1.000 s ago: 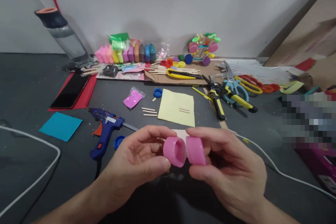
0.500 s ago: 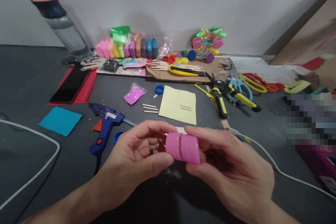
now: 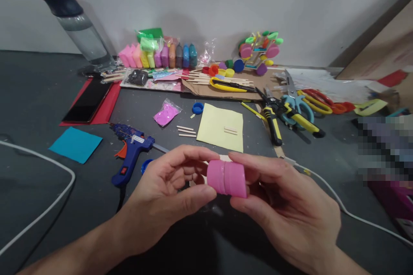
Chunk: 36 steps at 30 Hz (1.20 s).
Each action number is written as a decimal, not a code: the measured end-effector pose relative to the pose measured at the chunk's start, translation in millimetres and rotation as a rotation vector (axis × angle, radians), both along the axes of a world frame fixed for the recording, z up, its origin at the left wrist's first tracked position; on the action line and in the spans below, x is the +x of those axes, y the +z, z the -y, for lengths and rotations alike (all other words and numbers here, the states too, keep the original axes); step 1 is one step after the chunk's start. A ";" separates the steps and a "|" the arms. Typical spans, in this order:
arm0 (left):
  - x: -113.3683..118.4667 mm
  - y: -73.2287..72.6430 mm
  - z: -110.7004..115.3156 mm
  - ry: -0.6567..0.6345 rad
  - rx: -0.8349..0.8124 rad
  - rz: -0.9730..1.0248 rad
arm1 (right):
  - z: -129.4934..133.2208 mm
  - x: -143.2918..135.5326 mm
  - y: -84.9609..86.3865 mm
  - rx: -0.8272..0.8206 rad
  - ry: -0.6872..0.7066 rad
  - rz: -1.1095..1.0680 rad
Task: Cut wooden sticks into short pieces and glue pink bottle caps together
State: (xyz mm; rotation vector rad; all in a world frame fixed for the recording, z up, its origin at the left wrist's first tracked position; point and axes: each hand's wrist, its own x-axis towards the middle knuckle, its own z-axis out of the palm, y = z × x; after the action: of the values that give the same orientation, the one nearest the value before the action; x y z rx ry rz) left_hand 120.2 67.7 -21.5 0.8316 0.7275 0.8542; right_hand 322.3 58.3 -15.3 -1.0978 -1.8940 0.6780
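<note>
Two pink plastic bottle caps meet face to face in front of me. My left hand (image 3: 180, 189) pinches the left pink cap (image 3: 215, 176) between thumb and fingers. Between the fingertips of my right hand (image 3: 277, 197) is the right pink cap (image 3: 236, 179). A thin seam runs where the two caps touch. Behind them lie a pale yellow foam sheet (image 3: 216, 124) with short sticks on it, more short sticks (image 3: 186, 131) and a blue ring (image 3: 198, 108). To the left rests a blue glue gun (image 3: 134, 150), with another blue ring (image 3: 146, 166) partly hidden by my left hand.
At the back stand a water bottle (image 3: 80, 30), colored clay packs (image 3: 166, 56) and a colorful stick-and-cap model (image 3: 260, 53). Pliers (image 3: 274, 124), scissors (image 3: 295, 99) and a yellow cutter (image 3: 229, 85) lie behind on the right. White cables (image 3: 335, 197) cross both sides.
The gap between the two pink caps has closed, and they are now pressed together. Both hands keep their grip; the view has shifted slightly.
</note>
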 end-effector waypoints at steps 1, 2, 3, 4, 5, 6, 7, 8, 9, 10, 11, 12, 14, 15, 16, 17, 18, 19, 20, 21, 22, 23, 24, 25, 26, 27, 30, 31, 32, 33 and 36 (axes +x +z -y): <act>0.1 0.3 0.1 0.001 0.002 -0.004 | 0.6 0.3 -0.2 0.003 0.003 0.001; 0.2 0.5 0.3 0.004 0.005 -0.007 | 1.3 0.7 -0.5 0.008 0.006 0.000; 0.2 0.5 0.4 0.003 0.006 -0.011 | 2.0 1.1 -0.8 0.008 0.005 0.001; 0.1 0.4 0.6 0.003 0.008 -0.013 | 2.5 1.6 -1.1 0.009 0.005 0.004; 0.0 0.2 0.7 0.005 0.010 -0.014 | 2.7 2.2 -1.4 0.010 0.005 0.007; -0.2 0.1 0.7 0.004 0.013 -0.013 | 2.7 2.6 -1.6 0.010 0.005 0.011; -0.3 -0.1 0.7 0.003 0.017 -0.011 | 2.4 2.8 -1.7 0.011 0.005 0.016; -0.4 -0.2 0.5 0.004 0.016 -0.011 | 1.9 2.8 -1.7 0.012 0.004 0.018; -0.5 -0.3 0.4 0.008 0.014 -0.010 | 1.3 2.6 -1.5 0.012 0.009 0.018; -0.6 -0.4 0.2 0.011 0.013 -0.010 | 0.7 2.3 -1.4 0.011 0.012 0.015; -0.7 -0.5 0.0 0.013 0.008 -0.012 | 0.3 1.8 -1.3 0.002 0.010 0.011; -0.8 -0.6 -0.2 0.013 0.007 -0.013 | 0.1 1.4 -1.3 -0.003 0.013 0.008; -1.1 -1.0 -0.5 0.006 0.012 -0.020 | 0.5 0.9 -1.6 -0.014 0.013 0.003; -1.3 -1.2 -0.5 0.002 0.014 -0.023 | 1.0 0.9 -1.9 -0.015 0.009 0.003; -1.4 -1.3 -0.6 -0.001 0.014 -0.027 | 1.5 1.0 -2.3 -0.008 0.010 0.002; -1.5 -1.3 -0.6 -0.001 0.013 -0.029 | 1.8 1.2 -2.7 -0.003 0.012 0.003; -1.5 -1.4 -0.5 0.000 0.010 -0.029 | 1.9 1.3 -3.0 0.001 0.012 0.003; -1.5 -1.4 -0.5 0.002 0.004 -0.029 | 1.8 1.5 -3.4 0.003 0.009 0.004; -1.4 -1.4 -0.4 0.001 0.001 -0.026 | 1.5 1.5 -3.6 0.006 0.011 0.005; -1.2 -1.6 -0.4 0.002 0.001 -0.022 | 1.2 1.5 -3.9 0.005 0.011 0.008; -1.1 -1.8 -0.4 0.002 0.003 -0.020 | 0.8 1.5 -4.1 0.004 0.011 0.010; -0.9 -2.1 -0.4 0.000 0.005 -0.018 | 0.6 1.5 -4.2 0.007 0.013 0.009; -0.7 -2.3 -0.5 0.000 0.008 -0.015 | 0.4 1.5 -4.3 0.006 0.014 0.008; -0.6 -2.5 -0.7 0.001 0.011 -0.010 | 0.4 1.6 -4.3 0.002 0.014 0.007; -0.5 -2.5 -0.9 0.000 0.013 -0.006 | 0.4 1.6 -4.2 0.002 0.014 0.006; -0.4 -2.3 -1.1 0.001 0.013 -0.005 | 0.5 1.6 -3.9 0.006 0.014 0.004; -0.4 -0.6 -1.2 0.012 0.005 -0.008 | 0.3 0.9 -2.7 0.009 0.014 -0.007; -0.4 0.2 -1.1 0.017 -0.002 -0.012 | 0.1 0.5 -2.2 0.007 0.012 -0.009; -0.4 0.9 -0.9 0.022 -0.009 -0.013 | -0.1 0.0 -1.8 0.000 0.007 -0.010; -0.2 1.5 -0.7 0.028 -0.016 -0.013 | -0.3 -0.4 -1.5 -0.007 0.003 -0.010; 1.0 2.5 -0.5 0.041 -0.031 -0.009 | -0.8 -0.9 -1.5 -0.017 -0.014 -0.014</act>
State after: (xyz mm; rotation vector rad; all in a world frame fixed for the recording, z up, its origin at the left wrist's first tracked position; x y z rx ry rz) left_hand 121.2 68.2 -19.0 0.7954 0.7663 0.8740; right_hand 321.4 59.2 -16.8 -1.1129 -1.8707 0.6935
